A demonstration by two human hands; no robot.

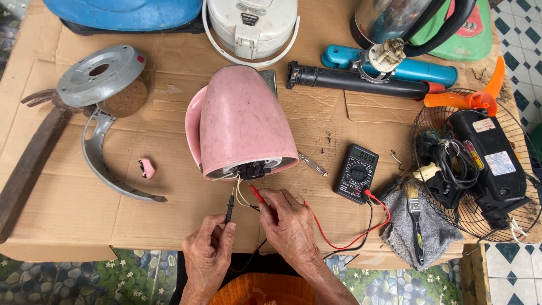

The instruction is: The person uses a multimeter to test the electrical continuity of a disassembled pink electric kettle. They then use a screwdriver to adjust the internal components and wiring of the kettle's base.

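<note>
Pink cooker shell (pixel 243 121) on its side, mid cardboard-covered table (pixel 84 209), open base w/ wires (pixel 241 192) twd the hands; L hand (pixel 208 248) pinching black probe (pixel 230 208), tip up at wires; R hand (pixel 289 223) gripping red probe (pixel 257 194), tip at base terminals; leads to black multimeter (pixel 357 172) just R of shell; paintbrush (pixel 415 217) on grey rag (pixel 415 234) beside meter.
</note>
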